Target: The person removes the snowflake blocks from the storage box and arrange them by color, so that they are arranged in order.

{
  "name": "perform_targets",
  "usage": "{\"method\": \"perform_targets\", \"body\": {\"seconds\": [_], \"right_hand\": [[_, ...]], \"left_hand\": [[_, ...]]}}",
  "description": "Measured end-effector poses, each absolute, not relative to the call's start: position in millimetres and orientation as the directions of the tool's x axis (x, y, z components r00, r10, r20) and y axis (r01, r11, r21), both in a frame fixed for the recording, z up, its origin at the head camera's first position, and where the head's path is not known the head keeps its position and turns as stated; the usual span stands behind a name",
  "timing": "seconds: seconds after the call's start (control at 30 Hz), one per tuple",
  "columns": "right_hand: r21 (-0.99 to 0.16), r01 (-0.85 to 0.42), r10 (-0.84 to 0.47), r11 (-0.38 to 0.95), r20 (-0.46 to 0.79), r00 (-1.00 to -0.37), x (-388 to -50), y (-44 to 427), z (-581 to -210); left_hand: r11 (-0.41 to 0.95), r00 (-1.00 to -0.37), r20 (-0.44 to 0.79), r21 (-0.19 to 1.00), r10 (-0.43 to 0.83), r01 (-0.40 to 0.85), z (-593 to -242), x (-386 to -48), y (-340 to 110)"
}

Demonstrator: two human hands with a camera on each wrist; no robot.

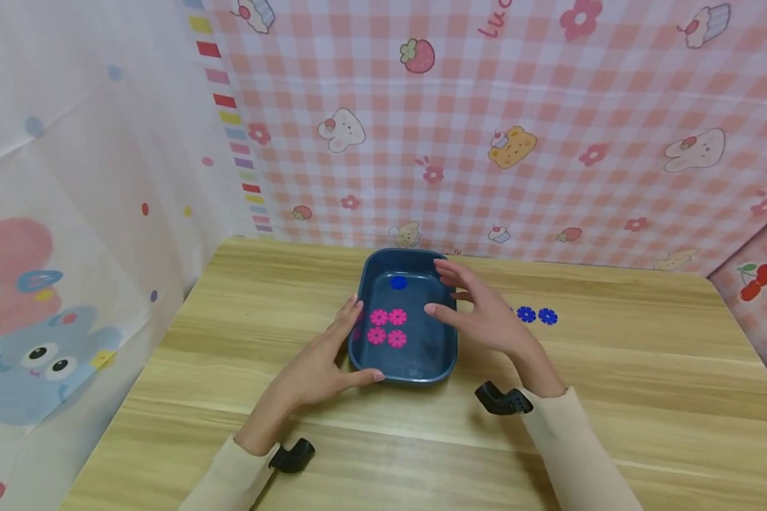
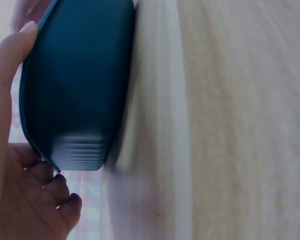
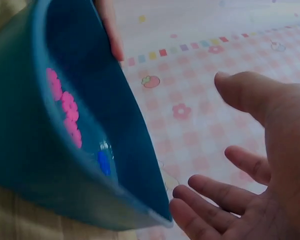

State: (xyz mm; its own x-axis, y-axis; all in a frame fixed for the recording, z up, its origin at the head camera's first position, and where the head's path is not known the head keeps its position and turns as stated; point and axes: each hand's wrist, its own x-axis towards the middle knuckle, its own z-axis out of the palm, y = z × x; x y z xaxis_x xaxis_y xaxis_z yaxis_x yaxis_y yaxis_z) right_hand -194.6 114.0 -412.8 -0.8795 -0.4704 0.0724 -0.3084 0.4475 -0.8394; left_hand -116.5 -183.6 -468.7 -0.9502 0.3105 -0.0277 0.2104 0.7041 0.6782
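Note:
A dark blue plastic bin [image 1: 415, 367] stands on the table. Several pink snowflake discs [image 1: 397, 338] and one blue snowflake disc [image 1: 398, 282] lie inside it. My left hand [image 1: 313, 365] holds the bin's near-left corner, thumb on the near rim and fingers along the left side; the left wrist view shows the fingers bent beside the outer wall. Beside the right rim, my right hand [image 1: 486, 312] has its fingers spread, thumb above the bin's interior. In the right wrist view that palm [image 3: 285, 185] holds nothing, and its fingertips are close to the rim.
Two blue snowflake discs [image 1: 537, 315] lie on the wooden table [image 1: 645, 369] right of the right hand, with a sliver of blue showing beside the hand. A pink checked cloth [image 1: 383, 163] hangs behind the table, and a white patterned cloth [image 1: 102, 177] hangs at left.

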Motion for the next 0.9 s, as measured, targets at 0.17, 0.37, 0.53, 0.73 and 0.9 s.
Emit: {"method": "perform_targets", "body": {"seconds": [0.17, 0.37, 0.53, 0.73, 0.9], "right_hand": [[-0.818, -0.311, -0.482, 0.484, 0.048, -0.875, -204, 103, -409], [-0.798, -0.306, -0.492, 0.519, 0.014, -0.870, -216, 93, -407], [-0.793, -0.296, -0.510, 0.532, -0.021, -0.860, -224, 83, -405], [-0.775, -0.269, -0.531, 0.571, -0.099, -0.842, -232, 71, -405], [-0.756, -0.246, -0.540, 0.606, -0.164, -0.825, -239, 62, -407]], "left_hand": [[0.706, -0.949, -0.022, 0.674, 0.313, 0.218, -469, -117, -184], [0.709, -0.949, -0.026, 0.672, 0.314, 0.216, -470, -117, -183], [0.712, -0.949, -0.025, 0.668, 0.313, 0.217, -470, -118, -184], [0.713, -0.949, -0.023, 0.665, 0.316, 0.221, -471, -118, -185], [0.709, -0.947, -0.027, 0.670, 0.319, 0.220, -470, -118, -184]]}}
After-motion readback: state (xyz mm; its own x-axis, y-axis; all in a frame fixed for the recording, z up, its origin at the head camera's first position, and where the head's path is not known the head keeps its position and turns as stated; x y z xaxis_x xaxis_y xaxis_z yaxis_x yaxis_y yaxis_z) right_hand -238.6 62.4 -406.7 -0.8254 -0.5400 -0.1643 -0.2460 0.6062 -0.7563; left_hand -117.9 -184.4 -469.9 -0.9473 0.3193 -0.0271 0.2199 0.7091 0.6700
